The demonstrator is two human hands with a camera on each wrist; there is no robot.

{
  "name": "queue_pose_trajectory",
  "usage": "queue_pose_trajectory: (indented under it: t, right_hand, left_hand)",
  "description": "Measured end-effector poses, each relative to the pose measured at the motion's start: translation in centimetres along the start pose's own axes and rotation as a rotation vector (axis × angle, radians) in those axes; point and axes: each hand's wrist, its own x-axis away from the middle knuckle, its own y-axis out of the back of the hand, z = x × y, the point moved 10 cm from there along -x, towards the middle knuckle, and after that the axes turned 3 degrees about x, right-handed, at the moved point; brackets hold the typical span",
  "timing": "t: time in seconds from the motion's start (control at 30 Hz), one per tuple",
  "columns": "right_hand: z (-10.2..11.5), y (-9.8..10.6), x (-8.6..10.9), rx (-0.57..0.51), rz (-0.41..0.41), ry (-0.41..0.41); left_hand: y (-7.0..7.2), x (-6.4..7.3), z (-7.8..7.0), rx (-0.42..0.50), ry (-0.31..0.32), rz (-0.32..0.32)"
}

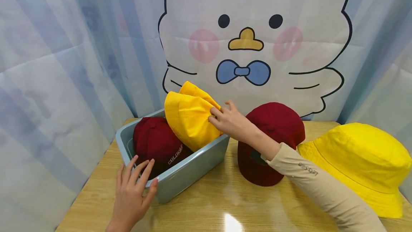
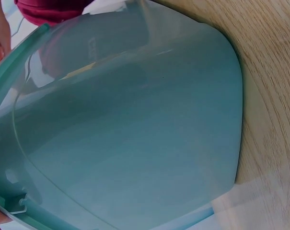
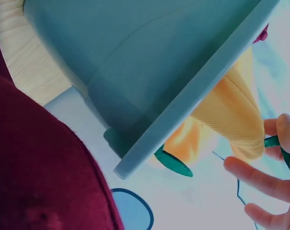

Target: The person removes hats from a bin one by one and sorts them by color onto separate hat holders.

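Observation:
A light blue plastic bin (image 1: 193, 169) stands at the left of the table. Inside it are a dark red cap (image 1: 156, 142) with white lettering and a yellow fabric hat (image 1: 190, 117) that sticks up over the rim. My right hand (image 1: 230, 121) is at the yellow hat's right side. In the right wrist view, its thumb and a finger pinch a green strip at the hat, while other fingers (image 3: 260, 179) stretch out. My left hand (image 1: 133, 192) rests at the bin's near left corner, its fingers fairly straight over the rim. Its palm is hidden.
Right of the bin lies another dark red cap (image 1: 276, 121), partly behind my right forearm. A yellow bucket hat (image 1: 363, 156) sits at the right end of the wooden table (image 1: 199, 210). A curtain with a printed cartoon character (image 1: 248, 6) hangs behind.

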Motion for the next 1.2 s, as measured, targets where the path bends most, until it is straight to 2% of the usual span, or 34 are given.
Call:
queue_pose_trajectory:
  t: [0.27, 0.57, 0.67, 0.93, 1.1, 1.2]
  right_hand:
    - [0.33, -0.22, 0.32, -0.067, 0.029, 0.027]
    - [0.05, -0.7, 0.15, -0.193, 0.181, -0.02]
    - [0.02, -0.66, -0.03, -0.203, 0.214, -0.027]
    - [-0.3, -0.08, -0.39, -0.182, 0.21, -0.036]
    - [-0.25, -0.13, -0.4, -0.189, 0.241, -0.05]
    - [-0.39, -0.35, -0.41, -0.202, 0.263, -0.08]
  left_hand:
    - [-0.22, 0.07, 0.08, 0.001, 0.011, 0.007]
    - [-0.21, 0.0, 0.03, 0.01, 0.005, 0.0]
    - [-0.04, -0.01, 0.03, 0.01, 0.001, -0.008]
    - [-0.06, 0.14, 0.21, 0.02, 0.014, -0.016]
    - [-0.42, 0.32, 0.41, 0.017, 0.062, 0.055]
    - [-0.48, 0.32, 0.42, 0.017, 0.075, 0.071]
